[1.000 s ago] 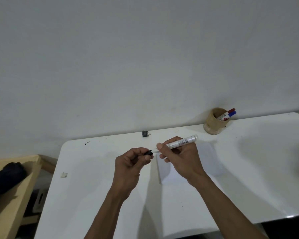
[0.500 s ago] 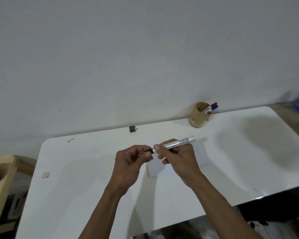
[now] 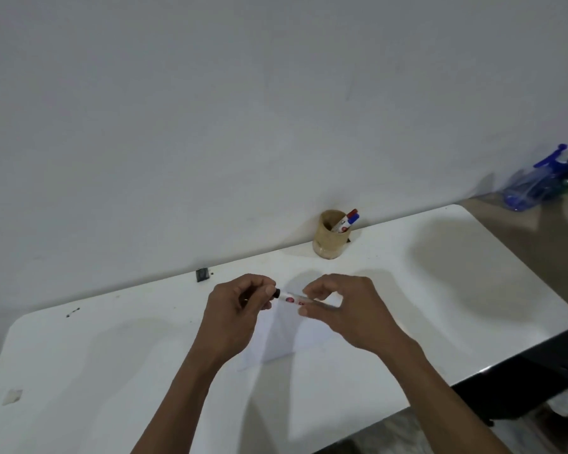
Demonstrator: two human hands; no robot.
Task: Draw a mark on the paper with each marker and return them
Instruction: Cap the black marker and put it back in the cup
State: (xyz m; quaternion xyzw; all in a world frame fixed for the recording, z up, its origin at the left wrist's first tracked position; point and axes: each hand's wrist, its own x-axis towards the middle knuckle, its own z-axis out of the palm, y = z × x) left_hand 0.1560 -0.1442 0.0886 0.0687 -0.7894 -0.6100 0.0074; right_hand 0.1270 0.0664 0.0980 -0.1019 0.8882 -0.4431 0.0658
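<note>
Above the table's middle: I see both hands raised over the white table (image 3: 473, 290), backs toward the camera, forearms coming up from the near edge
Left hand: my left hand (image 3: 235, 311) is curled, thumb and fingertips pinched on the black cap (image 3: 276, 293) at the marker's left end
Right hand: my right hand (image 3: 348, 311) is bent at the knuckles, thumb and fingers closed round the right part of the marker (image 3: 292, 299), which hides that end
Marker: white barrel with a red print, lying nearly level between the two hands, clear of the table
Cap seating: I cannot tell whether the cap is fully on or just parting from the barrel
Paper: the white paper (image 3: 276, 342) lies flat under the hands, near the table's middle, partly covered by both wrists
Holder: a tan cup (image 3: 329, 239) stands at the far edge against the wall, with a red-capped marker (image 3: 351, 213) and a blue-capped marker (image 3: 353, 218) leaning out to the right
Other things: a small dark object (image 3: 202, 275) sits at the far edge, left of the cup; a scrap of tape (image 3: 12, 396) lies near the left edge; blue plastic items (image 3: 535, 185) stand beyond the table's far right corner
</note>
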